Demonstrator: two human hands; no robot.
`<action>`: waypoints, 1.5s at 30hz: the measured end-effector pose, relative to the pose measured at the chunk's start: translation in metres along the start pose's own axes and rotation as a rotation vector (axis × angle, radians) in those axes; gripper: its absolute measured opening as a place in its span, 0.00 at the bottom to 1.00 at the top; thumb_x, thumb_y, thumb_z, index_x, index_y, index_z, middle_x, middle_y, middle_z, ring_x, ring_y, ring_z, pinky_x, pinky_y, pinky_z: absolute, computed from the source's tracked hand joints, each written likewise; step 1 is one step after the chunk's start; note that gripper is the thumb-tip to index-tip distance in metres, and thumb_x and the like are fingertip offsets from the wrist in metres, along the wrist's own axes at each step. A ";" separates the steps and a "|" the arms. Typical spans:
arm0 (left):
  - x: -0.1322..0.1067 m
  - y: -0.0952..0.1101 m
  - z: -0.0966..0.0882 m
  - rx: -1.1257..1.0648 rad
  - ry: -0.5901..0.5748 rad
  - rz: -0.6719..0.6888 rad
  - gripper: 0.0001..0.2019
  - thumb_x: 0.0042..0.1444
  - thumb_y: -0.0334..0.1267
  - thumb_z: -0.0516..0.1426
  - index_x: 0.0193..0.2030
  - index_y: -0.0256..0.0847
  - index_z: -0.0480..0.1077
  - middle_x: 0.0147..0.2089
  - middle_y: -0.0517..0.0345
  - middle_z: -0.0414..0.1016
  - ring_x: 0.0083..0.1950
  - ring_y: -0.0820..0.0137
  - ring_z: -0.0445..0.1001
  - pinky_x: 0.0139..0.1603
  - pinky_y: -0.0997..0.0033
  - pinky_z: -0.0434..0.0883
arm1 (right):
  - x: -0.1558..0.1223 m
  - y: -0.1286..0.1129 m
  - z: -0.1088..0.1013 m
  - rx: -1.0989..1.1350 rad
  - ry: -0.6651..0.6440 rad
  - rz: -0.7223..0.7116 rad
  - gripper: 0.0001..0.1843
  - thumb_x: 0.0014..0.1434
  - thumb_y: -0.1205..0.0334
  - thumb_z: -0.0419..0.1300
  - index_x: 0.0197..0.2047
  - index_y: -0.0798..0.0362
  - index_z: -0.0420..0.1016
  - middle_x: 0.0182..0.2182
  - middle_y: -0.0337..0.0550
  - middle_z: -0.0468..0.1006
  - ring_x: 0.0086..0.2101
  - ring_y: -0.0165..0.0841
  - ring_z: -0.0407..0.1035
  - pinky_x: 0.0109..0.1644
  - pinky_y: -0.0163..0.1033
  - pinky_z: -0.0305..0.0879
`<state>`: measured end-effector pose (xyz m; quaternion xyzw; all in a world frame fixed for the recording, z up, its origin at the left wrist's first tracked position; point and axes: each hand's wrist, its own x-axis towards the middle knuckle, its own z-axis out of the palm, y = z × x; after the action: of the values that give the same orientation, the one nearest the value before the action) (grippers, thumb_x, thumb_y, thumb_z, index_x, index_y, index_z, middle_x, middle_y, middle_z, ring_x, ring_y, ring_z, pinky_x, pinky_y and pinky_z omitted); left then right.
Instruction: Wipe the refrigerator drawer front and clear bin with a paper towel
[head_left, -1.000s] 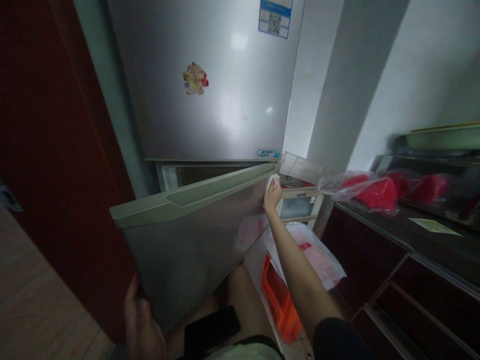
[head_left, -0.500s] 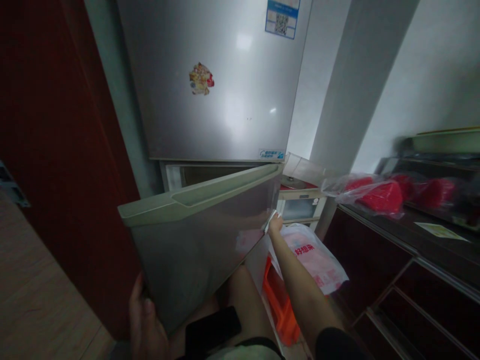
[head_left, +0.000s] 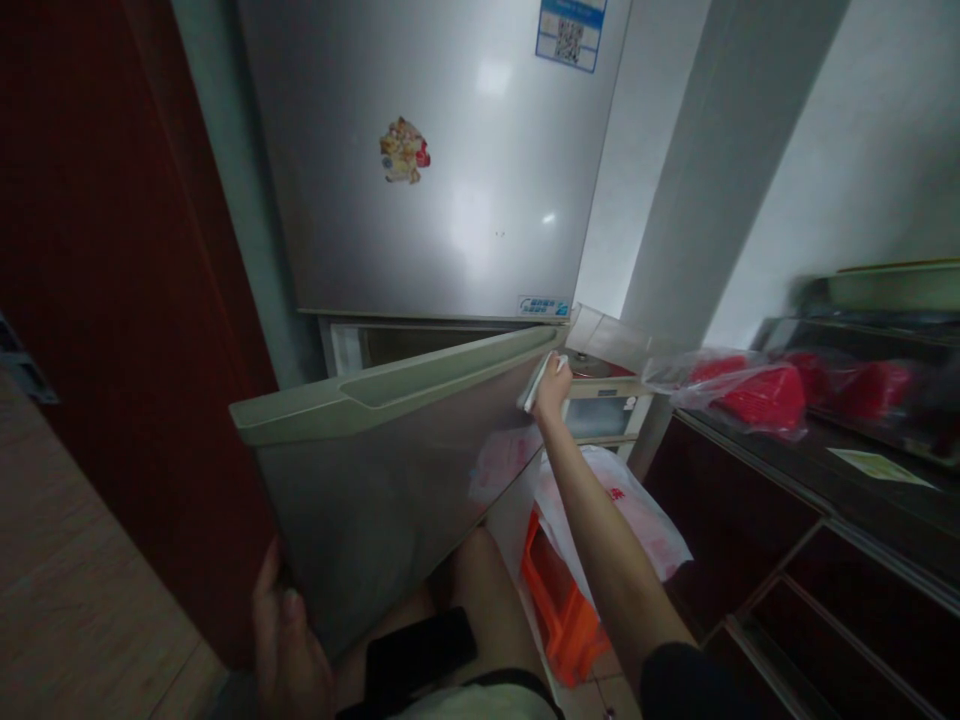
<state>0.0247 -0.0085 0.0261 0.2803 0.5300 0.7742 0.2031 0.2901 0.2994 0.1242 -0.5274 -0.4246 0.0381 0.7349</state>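
1. Fridge door (head_left: 397,480), the lower of 2 in view, stands ajar at 7 o'clock from the middle of the view, its pale green top rim uppermost.
2. Right hand (head_left: 553,388), just off the middle at 4 o'clock, has its fingers closed on a white cloth (head_left: 533,387), which lies against the door's outer face near its far edge.
3. Left hand (head_left: 291,645), at 7 o'clock, is at the door's near edge, low down; I cannot tell whether its fingers grip that edge or merely rest there.
4. Black phone (head_left: 421,652) lies across the person's lap at 6 o'clock.
5. Upper door (head_left: 465,240) is shut at 12 o'clock, bearing a colourful sticker (head_left: 405,150) at 11 o'clock and a blue-edged label (head_left: 568,38) at 1 o'clock.
6. White bag (head_left: 637,515) with red lettering drapes over an orange stool (head_left: 559,610) between 4 and 5 o'clock.
7. Dark tabletop (head_left: 802,460) at 3 o'clock carries red items (head_left: 772,395) in clear plastic and a leaflet (head_left: 881,467).
8. Reddish-brown panel (head_left: 120,300) stands at 9 o'clock.
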 end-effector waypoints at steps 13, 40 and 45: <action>0.000 0.005 -0.002 -0.014 -0.038 -0.043 0.37 0.61 0.60 0.55 0.72 0.44 0.57 0.73 0.47 0.60 0.74 0.50 0.55 0.75 0.47 0.50 | -0.167 -0.113 -0.028 -0.019 -0.276 -1.015 0.24 0.73 0.50 0.46 0.28 0.49 0.71 0.21 0.39 0.70 0.25 0.31 0.66 0.31 0.37 0.56; 0.002 -0.002 0.000 -0.145 -0.007 -0.017 0.37 0.59 0.58 0.58 0.71 0.41 0.60 0.72 0.45 0.61 0.74 0.50 0.55 0.75 0.47 0.49 | -0.105 0.014 -0.026 0.002 -0.040 0.034 0.34 0.67 0.38 0.40 0.42 0.57 0.76 0.36 0.53 0.80 0.37 0.42 0.73 0.43 0.43 0.64; 0.000 0.003 0.000 -0.139 -0.040 -0.003 0.35 0.61 0.56 0.57 0.71 0.43 0.60 0.73 0.47 0.60 0.75 0.51 0.54 0.76 0.48 0.46 | -0.174 -0.057 -0.038 0.128 -0.165 -0.082 0.28 0.70 0.41 0.43 0.42 0.53 0.75 0.35 0.47 0.80 0.36 0.37 0.73 0.40 0.39 0.65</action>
<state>0.0248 -0.0091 0.0286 0.2799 0.4711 0.8031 0.2340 0.1818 0.1585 0.0651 -0.4564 -0.5014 0.0783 0.7308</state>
